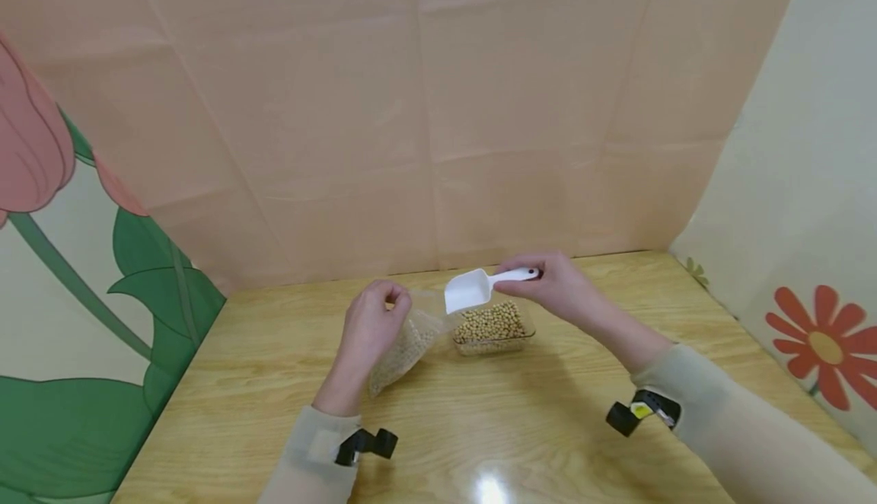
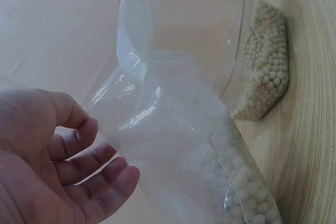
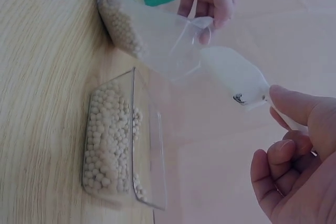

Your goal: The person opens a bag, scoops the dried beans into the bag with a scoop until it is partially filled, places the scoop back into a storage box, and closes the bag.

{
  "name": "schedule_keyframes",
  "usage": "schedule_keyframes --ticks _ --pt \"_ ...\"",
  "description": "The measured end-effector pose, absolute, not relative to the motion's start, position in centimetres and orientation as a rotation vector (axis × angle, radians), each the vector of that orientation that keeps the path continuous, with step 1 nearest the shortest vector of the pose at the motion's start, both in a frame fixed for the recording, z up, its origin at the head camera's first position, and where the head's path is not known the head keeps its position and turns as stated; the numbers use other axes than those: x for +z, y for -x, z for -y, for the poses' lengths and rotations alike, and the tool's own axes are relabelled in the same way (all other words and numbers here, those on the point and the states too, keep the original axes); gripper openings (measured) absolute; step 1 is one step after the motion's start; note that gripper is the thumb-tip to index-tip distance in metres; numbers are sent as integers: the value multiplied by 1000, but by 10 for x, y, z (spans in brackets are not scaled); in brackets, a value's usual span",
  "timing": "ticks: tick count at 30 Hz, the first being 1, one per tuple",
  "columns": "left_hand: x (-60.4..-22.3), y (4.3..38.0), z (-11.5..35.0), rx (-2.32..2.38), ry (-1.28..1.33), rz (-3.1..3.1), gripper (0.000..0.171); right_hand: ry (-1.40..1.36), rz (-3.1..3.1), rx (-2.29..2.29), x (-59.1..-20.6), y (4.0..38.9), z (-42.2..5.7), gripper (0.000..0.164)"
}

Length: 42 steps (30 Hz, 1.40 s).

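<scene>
My right hand grips the handle of a white scoop, which shows no beans inside in the head view. The scoop's front edge is at the mouth of a clear plastic bag, beans heaped in its lower part. With thumb and fingers my left hand pinches the bag's upper edge, and the bag leans with its bottom corner on the table. Below and beside the scoop stands a clear rectangular container holding pale yellow beans, probably soybeans. In the right wrist view the container has beans partway up its walls.
Everything stands on a wood-grain table. A pinkish sheet covers the wall behind it. Painted flower panels flank the table, with a red flower on the right one. Both wrists wear black strapped cameras.
</scene>
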<state>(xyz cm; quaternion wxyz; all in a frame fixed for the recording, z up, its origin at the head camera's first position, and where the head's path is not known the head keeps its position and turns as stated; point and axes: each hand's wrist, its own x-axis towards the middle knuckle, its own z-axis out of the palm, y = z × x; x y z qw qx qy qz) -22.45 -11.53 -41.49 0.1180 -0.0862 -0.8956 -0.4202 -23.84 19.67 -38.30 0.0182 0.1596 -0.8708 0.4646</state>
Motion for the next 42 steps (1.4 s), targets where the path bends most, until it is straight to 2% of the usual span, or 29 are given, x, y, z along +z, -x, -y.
schedule_keyframes --ticks 7,21,42 --pt "-415 224 115 -1225 263 2615 17 -425 2730 1403 -385 238 -218 33" --pt "-414 224 116 -1235 256 2617 17 -412 2796 1208 -404 246 -249 30" --pt "-415 224 116 -1235 262 2617 16 -617 2920 994 -412 258 -254 18"
